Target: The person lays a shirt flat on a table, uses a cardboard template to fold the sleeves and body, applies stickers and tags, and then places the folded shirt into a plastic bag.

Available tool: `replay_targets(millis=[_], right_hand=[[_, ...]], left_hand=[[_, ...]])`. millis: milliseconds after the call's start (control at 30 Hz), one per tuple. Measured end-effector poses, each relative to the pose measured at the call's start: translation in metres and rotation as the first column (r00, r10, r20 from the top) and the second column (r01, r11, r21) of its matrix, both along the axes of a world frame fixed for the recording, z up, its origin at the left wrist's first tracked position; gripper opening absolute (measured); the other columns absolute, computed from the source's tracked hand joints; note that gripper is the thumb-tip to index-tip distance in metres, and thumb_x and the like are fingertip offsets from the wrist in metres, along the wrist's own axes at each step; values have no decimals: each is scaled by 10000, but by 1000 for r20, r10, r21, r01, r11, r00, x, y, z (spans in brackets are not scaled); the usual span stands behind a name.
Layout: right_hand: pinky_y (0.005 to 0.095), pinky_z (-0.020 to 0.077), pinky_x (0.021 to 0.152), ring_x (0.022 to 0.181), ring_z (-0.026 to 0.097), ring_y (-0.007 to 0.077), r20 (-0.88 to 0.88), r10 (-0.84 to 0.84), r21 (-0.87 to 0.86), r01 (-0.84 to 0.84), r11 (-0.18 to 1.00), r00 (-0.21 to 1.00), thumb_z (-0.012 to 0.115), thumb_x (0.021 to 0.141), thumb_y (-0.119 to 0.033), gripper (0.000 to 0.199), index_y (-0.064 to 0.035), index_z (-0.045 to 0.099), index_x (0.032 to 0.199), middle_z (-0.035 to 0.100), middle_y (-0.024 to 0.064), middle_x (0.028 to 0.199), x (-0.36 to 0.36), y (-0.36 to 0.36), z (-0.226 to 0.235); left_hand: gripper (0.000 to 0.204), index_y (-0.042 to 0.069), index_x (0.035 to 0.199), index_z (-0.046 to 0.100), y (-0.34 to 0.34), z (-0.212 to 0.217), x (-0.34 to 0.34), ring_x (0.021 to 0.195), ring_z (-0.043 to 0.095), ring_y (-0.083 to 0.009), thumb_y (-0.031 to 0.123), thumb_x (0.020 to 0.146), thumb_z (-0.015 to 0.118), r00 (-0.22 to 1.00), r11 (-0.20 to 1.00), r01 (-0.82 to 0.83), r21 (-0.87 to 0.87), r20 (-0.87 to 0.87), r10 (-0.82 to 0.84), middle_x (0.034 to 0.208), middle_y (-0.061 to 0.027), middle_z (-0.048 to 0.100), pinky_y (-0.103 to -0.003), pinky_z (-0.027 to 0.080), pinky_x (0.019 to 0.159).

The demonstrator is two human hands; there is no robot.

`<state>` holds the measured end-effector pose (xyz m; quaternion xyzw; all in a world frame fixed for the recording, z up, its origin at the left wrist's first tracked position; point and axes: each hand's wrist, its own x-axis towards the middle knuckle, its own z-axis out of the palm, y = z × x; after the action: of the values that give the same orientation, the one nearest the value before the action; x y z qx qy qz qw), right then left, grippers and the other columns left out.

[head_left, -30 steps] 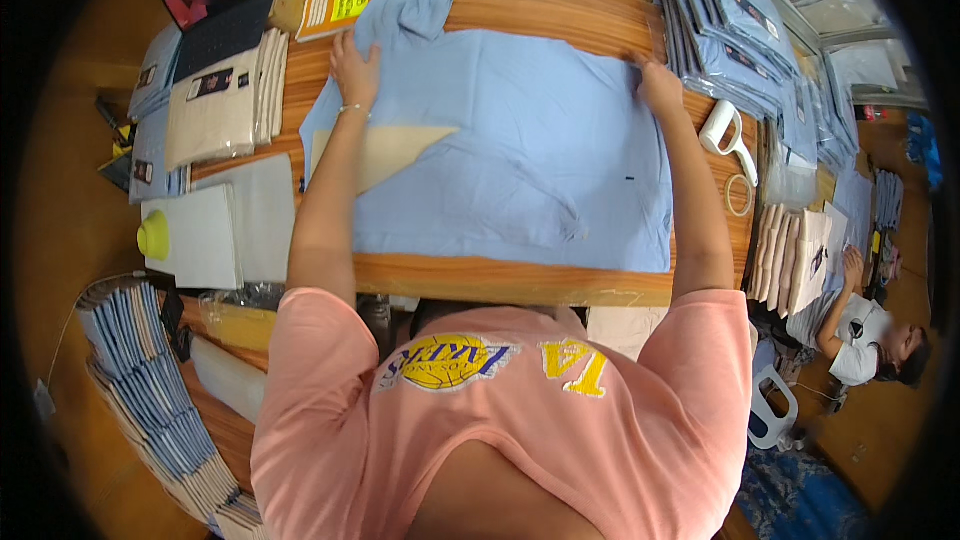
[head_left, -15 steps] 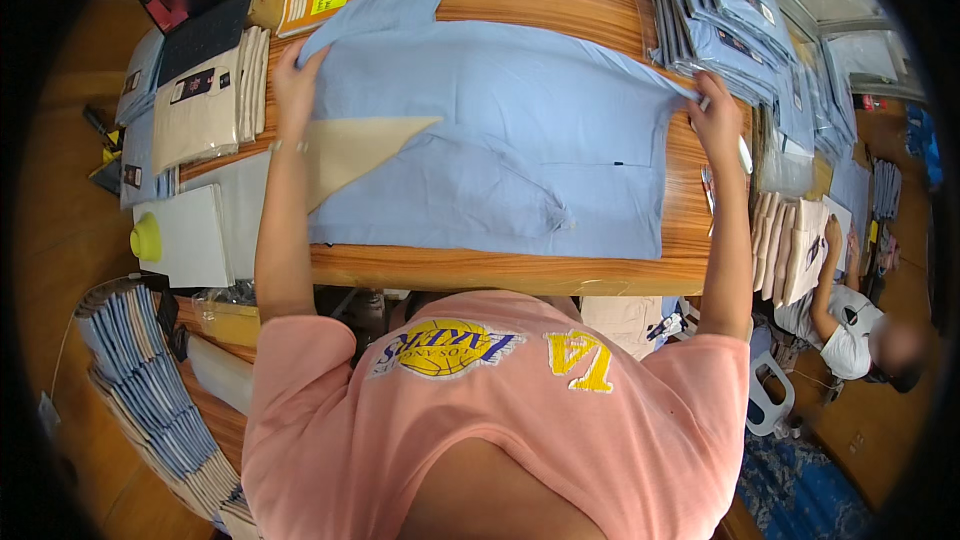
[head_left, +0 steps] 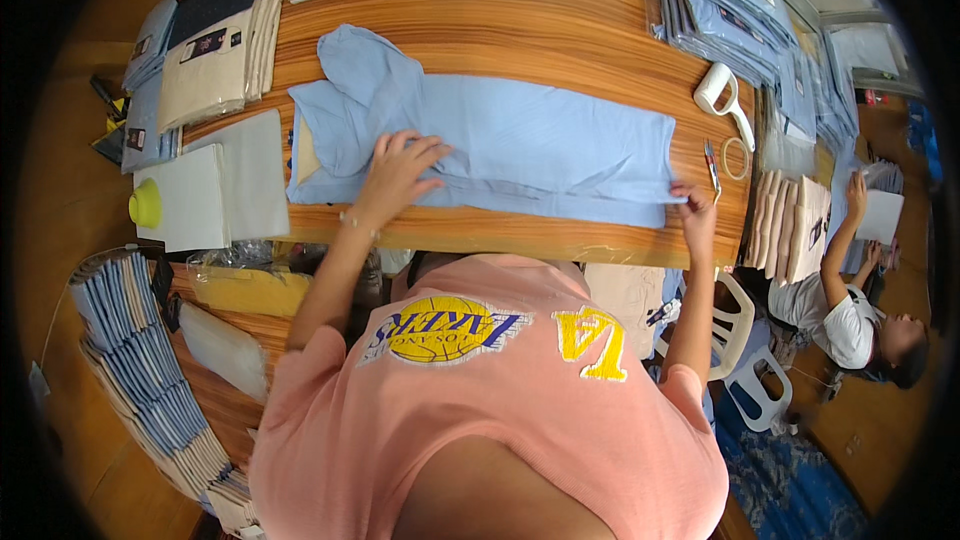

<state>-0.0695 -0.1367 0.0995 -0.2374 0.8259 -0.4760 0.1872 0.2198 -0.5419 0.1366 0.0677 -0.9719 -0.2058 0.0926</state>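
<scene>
A light blue shirt (head_left: 540, 140) lies folded lengthwise into a long strip across the wooden table. One sleeve is bunched over its left end, where a bit of a cream piece (head_left: 307, 155) shows. My left hand (head_left: 402, 175) rests on the near fold of the shirt, palm down with fingers spread. At the right end, my right hand (head_left: 692, 202) pinches the near corner of the hem between thumb and fingers. Beyond that hand lie a slim red-and-grey tool (head_left: 711, 162), a tape ring (head_left: 735, 158) and a white roller with a looped handle (head_left: 716, 90).
Packed blue shirts (head_left: 725, 20) are piled at the far right, with folded beige garments (head_left: 788, 225) nearer. Bagged beige shirts (head_left: 210, 70), white sheets (head_left: 190, 210) and a yellow-green tape roll (head_left: 145, 202) sit left. Another person (head_left: 848, 325) works at the right.
The shirt's far side has come toward me, making it a narrower strip. My left hand has let go of the far edge and lies on the fold; my right hand moved nearer, uncovering the roller.
</scene>
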Motion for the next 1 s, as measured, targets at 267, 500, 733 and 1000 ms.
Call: replay_targets(millis=[267, 500, 733, 1000], right_hand=[[298, 475, 793, 909, 611, 254, -70, 86, 164, -73, 984, 994, 469, 643, 192, 283, 28, 630, 808, 627, 138, 970, 12, 3, 19], [394, 457, 705, 812, 583, 333, -494, -87, 263, 244, 933, 865, 560, 668, 19, 220, -13, 608, 880, 603, 170, 876, -30, -42, -8], [415, 439, 751, 897, 575, 290, -234, -307, 434, 381, 816, 923, 654, 724, -143, 421, -45, 510, 1107, 598, 135, 936, -62, -101, -5], [549, 100, 1064, 1354, 193, 286, -391, 606, 641, -268, 719, 692, 521, 842, -388, 650, -82, 313, 1376, 272, 92, 1448, 84, -51, -13]], left_hand=[[141, 104, 815, 642, -7, 5, 6, 844, 461, -202, 183, 704, 678, 985, 987, 121, -101, 137, -107, 799, -1, 547, -360, 308, 820], [280, 124, 1038, 634, 6, 1, -9, 1030, 451, -226, 214, 773, 617, 976, 987, 161, -13, 152, -157, 1062, -33, 553, -409, 297, 904], [431, 225, 1266, 489, 8, -46, -33, 1304, 278, -255, 248, 838, 535, 938, 946, 315, -81, 178, -297, 1394, -20, 361, -534, 151, 1053], [454, 244, 1300, 453, 4, -60, -25, 1321, 257, -247, 305, 853, 513, 941, 943, 319, -99, 152, -303, 1431, -17, 310, -542, 163, 1047]])
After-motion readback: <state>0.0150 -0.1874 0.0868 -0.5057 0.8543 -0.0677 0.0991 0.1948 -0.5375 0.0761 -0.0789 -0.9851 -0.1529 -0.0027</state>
